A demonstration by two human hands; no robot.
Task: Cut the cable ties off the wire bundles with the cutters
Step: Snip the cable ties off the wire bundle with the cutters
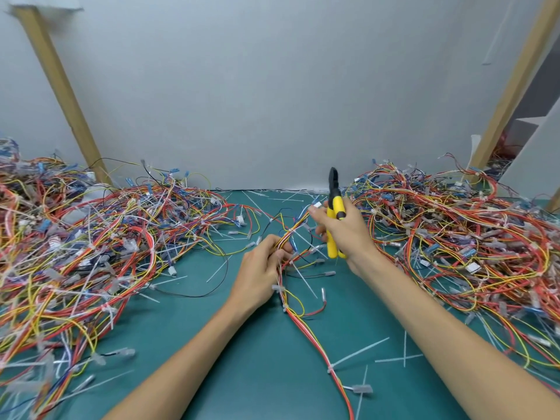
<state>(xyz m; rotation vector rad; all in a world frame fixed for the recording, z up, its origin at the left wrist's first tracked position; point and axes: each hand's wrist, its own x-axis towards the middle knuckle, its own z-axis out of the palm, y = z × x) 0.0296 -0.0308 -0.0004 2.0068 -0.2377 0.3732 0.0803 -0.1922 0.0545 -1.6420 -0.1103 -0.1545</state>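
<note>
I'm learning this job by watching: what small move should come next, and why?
Probably tip the cutters down to the white cable tie on the wire bundle held between the left hand and right hand; their black tip points upward, away from it.

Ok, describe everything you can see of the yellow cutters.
The cutters have yellow handles with black trim that look like plastic, and a dark metal head whose jaws look closed. They stand nearly upright, head pointing up toward the wall, raised above the green mat. The right hand grips both handles, whose ends stick out below the palm. The head touches no wire or tie.
</note>
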